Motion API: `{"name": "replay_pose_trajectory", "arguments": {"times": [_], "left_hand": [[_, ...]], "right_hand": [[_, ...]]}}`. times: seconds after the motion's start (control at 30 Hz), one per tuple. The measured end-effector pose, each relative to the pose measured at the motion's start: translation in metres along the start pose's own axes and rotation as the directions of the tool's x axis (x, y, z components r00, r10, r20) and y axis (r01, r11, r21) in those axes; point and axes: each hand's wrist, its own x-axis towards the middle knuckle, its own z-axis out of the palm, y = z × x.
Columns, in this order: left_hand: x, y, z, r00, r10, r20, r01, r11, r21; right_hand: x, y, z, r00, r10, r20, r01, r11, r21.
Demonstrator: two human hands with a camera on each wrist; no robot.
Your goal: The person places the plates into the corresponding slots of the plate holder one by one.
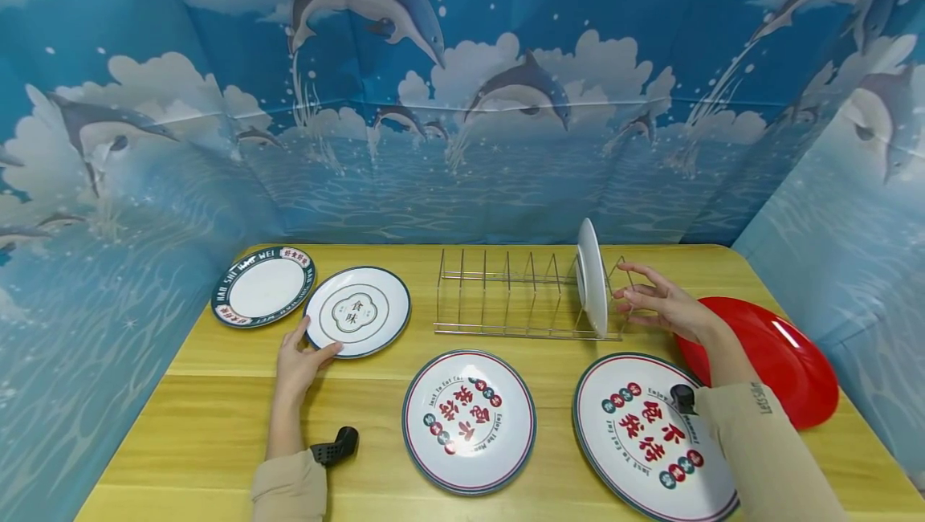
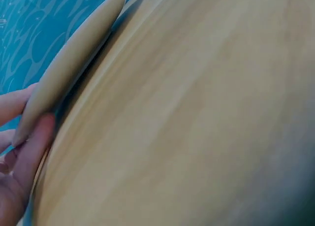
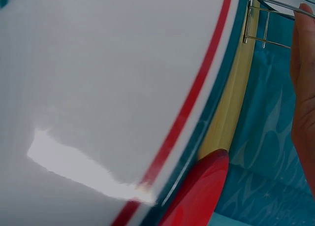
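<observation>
My left hand point(image 1: 298, 365) grips the near-left rim of a white plate point(image 1: 383, 309) with a dark rim and a green emblem. In the left wrist view, the thumb and fingers pinch this plate's edge point(image 2: 74, 58). My right hand point(image 1: 668, 305) is at the right end of a wire dish rack point(image 1: 499, 332), its fingers around the end wire. One white plate point(image 1: 594, 281) stands upright in the rack's right part, just left of that hand. The right wrist view shows only part of the right hand point(image 3: 305, 88) against the rack wires point(image 3: 266, 26).
A dark-rimmed plate point(image 1: 267, 285) lies at the back left. Two white plates with red characters, a smaller one point(image 1: 499, 377) and a larger one point(image 1: 607, 442), lie in front of the rack. A red oval plate point(image 1: 788, 369) lies under the right forearm. Dolphin-printed curtains point(image 1: 462, 177) surround the table.
</observation>
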Motion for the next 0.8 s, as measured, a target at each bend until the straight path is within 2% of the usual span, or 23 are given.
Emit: {"name": "replay_pose_trajectory", "arguments": {"times": [0.1,0.2,0.33,0.53,0.63,0.8], "left_hand": [[-0.002,0.002,0.0,0.999,-0.028,0.027,0.031,0.99,-0.136],[-0.004,0.004,-0.001,0.996,-0.05,0.072,0.067,0.965,-0.252],[-0.006,0.005,-0.001,0.991,-0.054,0.122,0.093,0.939,-0.332],[-0.008,0.006,0.0,0.974,-0.026,0.223,0.133,0.868,-0.479],[-0.009,0.007,0.003,0.972,-0.023,0.233,0.143,0.846,-0.514],[-0.01,0.012,0.009,0.98,0.013,0.2,0.103,0.822,-0.56]], "right_hand": [[-0.001,0.0,0.0,1.0,-0.006,0.005,0.006,1.0,-0.001],[-0.001,-0.001,0.001,1.0,-0.004,0.001,0.004,1.0,0.003],[-0.002,-0.002,0.001,1.0,-0.008,0.005,0.008,1.0,0.001],[-0.003,-0.002,0.003,1.0,-0.001,-0.001,0.001,1.0,0.003],[-0.003,-0.002,0.003,1.0,0.009,-0.012,-0.009,1.0,-0.005],[-0.003,-0.002,0.004,1.0,0.007,-0.016,-0.007,1.0,-0.009]]}}
